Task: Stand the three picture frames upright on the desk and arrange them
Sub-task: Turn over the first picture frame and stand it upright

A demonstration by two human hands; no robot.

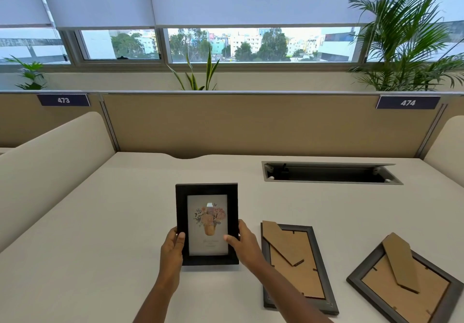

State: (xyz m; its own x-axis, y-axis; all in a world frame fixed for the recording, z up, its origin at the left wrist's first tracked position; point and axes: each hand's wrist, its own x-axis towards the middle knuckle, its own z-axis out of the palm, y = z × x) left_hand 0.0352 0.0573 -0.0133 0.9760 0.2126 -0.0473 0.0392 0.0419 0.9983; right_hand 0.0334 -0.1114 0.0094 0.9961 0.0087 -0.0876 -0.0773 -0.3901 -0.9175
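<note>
A black picture frame [207,224] with a print of flowers in a pot is held upright, picture side toward the camera, near the middle of the white desk [100,234]; whether its lower edge touches the desktop cannot be told. Its left edge is clamped by the left hand [173,248], thumb on the front and fingers behind. Its right edge is clamped by the right hand [244,243], thumb pressed on the glass.

At 3 o'clock of it, just beside the right hand, a grey frame [298,267] is laid face down with its cardboard stand uppermost. Further toward 4 o'clock, a second grey frame [406,280] is laid face down and turned askew. At 1 o'clock, well apart, an open cable tray [331,172] is set into the desk.
</note>
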